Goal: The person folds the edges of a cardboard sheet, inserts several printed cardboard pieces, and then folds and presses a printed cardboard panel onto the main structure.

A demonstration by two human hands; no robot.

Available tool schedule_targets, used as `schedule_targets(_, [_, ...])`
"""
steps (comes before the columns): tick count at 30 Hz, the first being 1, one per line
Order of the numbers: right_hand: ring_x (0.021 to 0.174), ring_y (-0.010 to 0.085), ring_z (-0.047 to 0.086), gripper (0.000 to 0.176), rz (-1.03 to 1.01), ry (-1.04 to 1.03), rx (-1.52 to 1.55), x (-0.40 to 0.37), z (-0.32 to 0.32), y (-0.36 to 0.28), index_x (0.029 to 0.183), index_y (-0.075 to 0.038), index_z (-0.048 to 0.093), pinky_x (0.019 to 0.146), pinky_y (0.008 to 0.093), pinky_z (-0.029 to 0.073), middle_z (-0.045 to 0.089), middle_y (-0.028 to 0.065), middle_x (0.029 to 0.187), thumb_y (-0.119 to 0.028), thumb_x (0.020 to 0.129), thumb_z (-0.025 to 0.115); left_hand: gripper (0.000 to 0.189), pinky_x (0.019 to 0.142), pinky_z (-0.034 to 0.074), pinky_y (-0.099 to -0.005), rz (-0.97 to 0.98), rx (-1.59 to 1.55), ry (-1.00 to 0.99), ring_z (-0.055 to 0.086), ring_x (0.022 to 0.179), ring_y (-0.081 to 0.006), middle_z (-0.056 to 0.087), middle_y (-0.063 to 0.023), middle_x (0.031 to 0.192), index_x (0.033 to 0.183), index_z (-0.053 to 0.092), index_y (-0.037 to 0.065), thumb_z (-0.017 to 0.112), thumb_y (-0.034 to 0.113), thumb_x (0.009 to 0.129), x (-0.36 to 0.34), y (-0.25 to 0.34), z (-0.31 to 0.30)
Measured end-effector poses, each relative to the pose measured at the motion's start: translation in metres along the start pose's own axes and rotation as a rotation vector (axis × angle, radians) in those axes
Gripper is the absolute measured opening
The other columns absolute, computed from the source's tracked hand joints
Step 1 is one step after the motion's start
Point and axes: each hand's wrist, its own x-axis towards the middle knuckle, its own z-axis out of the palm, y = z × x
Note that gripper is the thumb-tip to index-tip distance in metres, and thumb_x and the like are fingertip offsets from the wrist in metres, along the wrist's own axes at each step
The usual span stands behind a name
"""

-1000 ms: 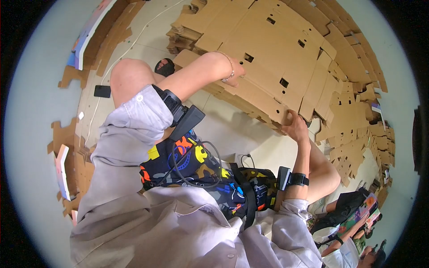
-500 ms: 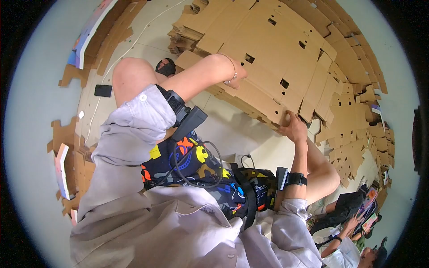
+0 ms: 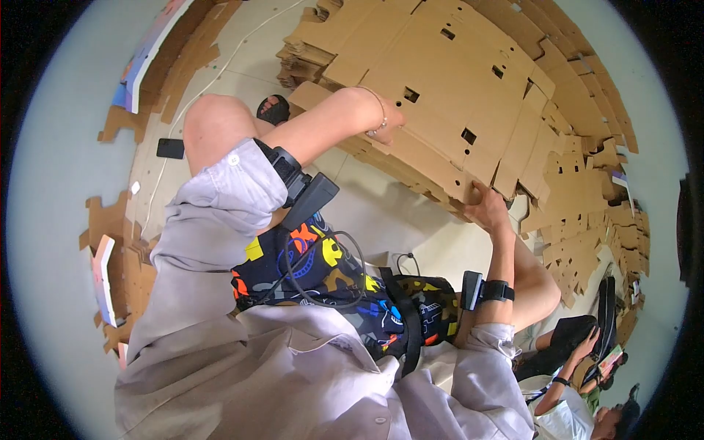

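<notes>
A large flat cardboard sheet (image 3: 433, 81) with punched slots and round holes lies on top of a stack in front of me. My left hand (image 3: 386, 126), with a bracelet at its wrist, is bent down over the near edge, its fingers closed at the cardboard and partly hidden. Farther right, my right hand (image 3: 487, 208) grips the sheet's near corner, thumb on top and the other fingers at the edge. Black devices are strapped to both forearms, the left device (image 3: 312, 202) and the right device (image 3: 473, 291).
More cut cardboard (image 3: 576, 183) is piled to the right and far side. A phone (image 3: 170, 149) lies on the tiled floor by my left knee, near a white cable (image 3: 192, 99). Another person (image 3: 568, 411) works at the lower right. A looped black cable (image 3: 365, 282) rests on my lap.
My right hand and forearm have shifted slightly to the right along the cardboard corner. My left hand has hardly moved. The other person's hand at lower right has moved up.
</notes>
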Motion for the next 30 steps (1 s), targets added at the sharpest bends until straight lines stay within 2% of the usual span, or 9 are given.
schedule_targets(9, [0.091, 0.0341, 0.063, 0.045, -0.004, 0.023, 0.049, -0.010, -0.018, -0.018, 0.101, -0.012, 0.068, 0.079, 0.0418, 0.050, 0.066, 0.0186, 0.094, -0.040, 0.067, 0.073, 0.055, 0.092, 0.046, -0.0435, 0.031, -0.006, 0.028, 0.058, 0.108, -0.0320, 0.060, -0.0165, 0.119, 0.137, 0.042, 0.018, 0.056, 0.035, 0.086, 0.004, -0.003, 0.002])
schedule_targets(15, [0.083, 0.0339, 0.065, 0.035, -0.102, 0.152, 0.201, -0.005, -0.017, 0.005, 0.088, -0.001, 0.068, 0.072, 0.0407, 0.050, 0.066, 0.0206, 0.082, -0.035, 0.080, 0.066, 0.055, 0.094, 0.045, -0.0433, 0.054, -0.056, 0.074, 0.055, 0.112, -0.0323, 0.057, -0.0156, 0.123, 0.135, 0.044, 0.017, 0.058, 0.034, 0.084, 0.009, -0.008, 0.005])
schedule_targets(18, [0.078, 0.0347, 0.065, 0.036, 0.095, 0.100, 0.311, -0.008, -0.051, -0.008, 0.085, 0.001, 0.067, 0.069, 0.0411, 0.050, 0.064, 0.0222, 0.072, -0.035, 0.085, 0.063, 0.055, 0.094, 0.045, -0.0436, 0.046, -0.084, 0.080, 0.054, 0.113, -0.0327, 0.054, -0.0141, 0.126, 0.134, 0.044, 0.017, 0.058, 0.034, 0.084, 0.002, -0.010, 0.000])
schedule_targets(19, [0.083, 0.0352, 0.064, 0.038, 0.165, 0.137, 0.228, -0.003, -0.054, -0.009, 0.088, 0.000, 0.067, 0.072, 0.0427, 0.049, 0.063, 0.0233, 0.079, -0.037, 0.087, 0.061, 0.055, 0.094, 0.045, -0.0435, 0.043, -0.073, 0.146, 0.054, 0.113, -0.0330, 0.053, -0.0140, 0.126, 0.134, 0.044, 0.017, 0.058, 0.035, 0.085, -0.002, -0.010, -0.002])
schedule_targets(22, [0.094, 0.0379, 0.060, 0.043, 0.106, 0.417, 0.150, 0.017, -0.039, 0.003, 0.104, 0.000, 0.061, 0.077, 0.0435, 0.048, 0.059, 0.0263, 0.103, -0.040, 0.089, 0.056, 0.054, 0.093, 0.045, -0.0434, 0.045, -0.055, 0.317, 0.053, 0.113, -0.0339, 0.049, -0.0141, 0.128, 0.134, 0.043, 0.017, 0.057, 0.036, 0.085, -0.011, -0.015, -0.005])
schedule_targets(24, [0.102, 0.0421, 0.056, 0.051, 0.077, 0.533, 0.127, 0.034, -0.016, 0.009, 0.116, 0.000, 0.052, 0.081, 0.0461, 0.047, 0.048, 0.0283, 0.121, -0.043, 0.089, 0.055, 0.054, 0.093, 0.045, -0.0432, 0.067, -0.066, 0.385, 0.053, 0.112, -0.0345, 0.046, -0.0149, 0.128, 0.134, 0.042, 0.018, 0.057, 0.037, 0.086, -0.010, -0.019, 0.000])
schedule_targets(28, [0.111, 0.0480, 0.048, 0.066, 0.143, 0.696, -0.036, 0.048, 0.016, 0.001, 0.130, 0.000, 0.038, 0.087, 0.0515, 0.045, 0.031, 0.0306, 0.138, -0.046, 0.087, 0.057, 0.055, 0.094, 0.044, -0.0429, 0.036, -0.076, 0.186, 0.052, 0.114, -0.0342, 0.049, -0.0157, 0.125, 0.135, 0.042, 0.022, 0.056, 0.041, 0.086, -0.006, -0.017, -0.001])
schedule_targets(29, [0.115, 0.0485, 0.045, 0.075, 0.254, 0.647, -0.087, 0.045, 0.017, -0.007, 0.133, -0.002, 0.036, 0.091, 0.0538, 0.042, 0.027, 0.0287, 0.141, -0.050, 0.081, 0.063, 0.055, 0.095, 0.044, -0.0430, 0.025, -0.073, 0.146, 0.052, 0.114, -0.0339, 0.049, -0.0153, 0.126, 0.135, 0.042, 0.023, 0.056, 0.041, 0.086, -0.005, -0.017, 0.000])
schedule_targets(30, [0.115, 0.0481, 0.045, 0.076, 0.229, 0.662, -0.104, 0.040, 0.013, -0.012, 0.131, -0.002, 0.038, 0.091, 0.0531, 0.041, 0.030, 0.0281, 0.139, -0.051, 0.079, 0.064, 0.055, 0.095, 0.044, -0.0431, 0.015, -0.069, 0.106, 0.052, 0.115, -0.0337, 0.050, -0.0149, 0.127, 0.136, 0.041, 0.024, 0.055, 0.042, 0.086, -0.003, -0.018, 0.002])
